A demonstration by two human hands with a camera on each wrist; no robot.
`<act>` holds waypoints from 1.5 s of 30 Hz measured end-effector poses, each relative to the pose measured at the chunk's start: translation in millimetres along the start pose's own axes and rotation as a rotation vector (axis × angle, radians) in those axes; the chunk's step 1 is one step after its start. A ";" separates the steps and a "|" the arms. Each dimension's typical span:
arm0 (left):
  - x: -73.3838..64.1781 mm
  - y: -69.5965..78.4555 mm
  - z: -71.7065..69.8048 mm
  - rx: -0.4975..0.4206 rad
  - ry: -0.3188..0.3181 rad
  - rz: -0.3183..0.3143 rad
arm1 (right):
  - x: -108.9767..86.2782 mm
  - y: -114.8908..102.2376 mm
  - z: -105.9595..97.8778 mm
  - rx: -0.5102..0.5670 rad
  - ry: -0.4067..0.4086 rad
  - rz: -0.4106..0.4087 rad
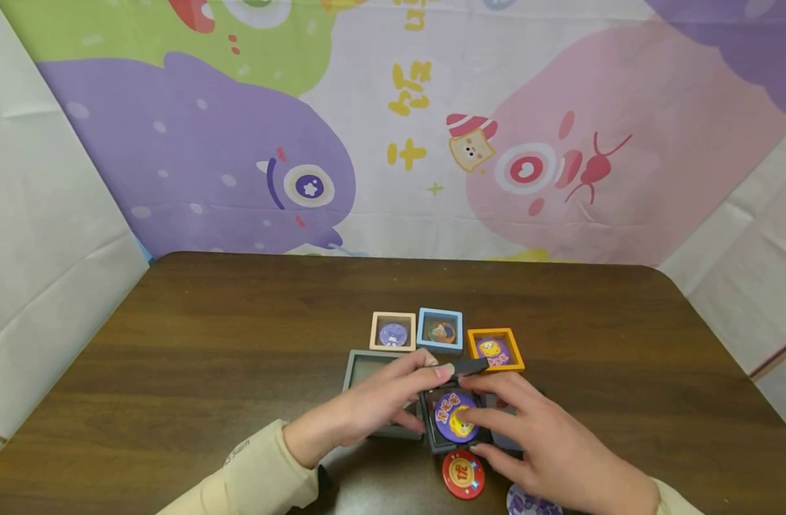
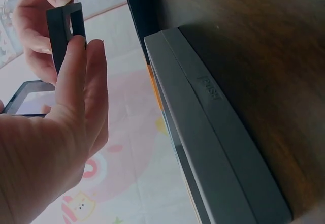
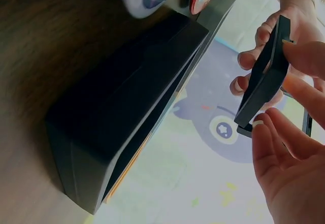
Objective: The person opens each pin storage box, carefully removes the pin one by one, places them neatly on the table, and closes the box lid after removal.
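Note:
Over the table both hands hold a small black hinged display frame [image 1: 436, 443], its dark lid [image 1: 471, 367] swung up. My left hand [image 1: 373, 404] grips the frame from the left, thumb against the lid. In the frame lies a round purple badge [image 1: 445, 416] with a yellow figure. My right hand [image 1: 547, 436] holds the frame's edges from the right, one fingertip pressing on the badge. In the right wrist view the black frame [image 3: 264, 76] is tilted, seen from its side between the hands.
A larger grey box [image 1: 352, 368] stands under the left hand, and a dark box [image 3: 127, 87] under the right. Behind are beige [image 1: 393, 315], blue [image 1: 440, 312] and orange [image 1: 516, 352] frames with badges inside. Nearer lie a red badge [image 1: 463, 475] and a purple-and-white one [image 1: 533, 502].

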State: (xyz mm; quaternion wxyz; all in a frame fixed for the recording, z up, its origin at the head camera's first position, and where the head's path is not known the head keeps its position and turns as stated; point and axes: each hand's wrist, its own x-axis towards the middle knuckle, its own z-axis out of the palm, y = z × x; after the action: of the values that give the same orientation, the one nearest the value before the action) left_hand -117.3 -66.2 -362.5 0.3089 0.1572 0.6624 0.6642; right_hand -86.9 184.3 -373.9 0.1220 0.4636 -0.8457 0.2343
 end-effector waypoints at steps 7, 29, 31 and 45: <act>1.4 -0.2 -0.6 -0.008 -0.018 -0.008 | 0.3 -1.7 0.4 -0.030 -0.033 -0.012; 0.3 0.4 2.0 -0.003 -0.055 -0.009 | 1.0 -1.9 2.2 0.080 0.000 0.015; 0.0 0.4 2.8 -0.008 -0.053 -0.011 | 0.7 -2.3 2.2 0.103 0.010 0.027; 2.3 0.5 -2.1 0.020 0.018 -0.019 | -1.9 14.3 -16.7 0.265 0.046 -0.017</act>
State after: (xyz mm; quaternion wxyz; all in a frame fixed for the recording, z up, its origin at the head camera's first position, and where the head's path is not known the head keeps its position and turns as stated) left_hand -120.5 -66.3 -362.6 0.3076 0.1480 0.6733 0.6558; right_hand -98.0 200.8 -364.3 0.0813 0.4773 -0.8004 0.3535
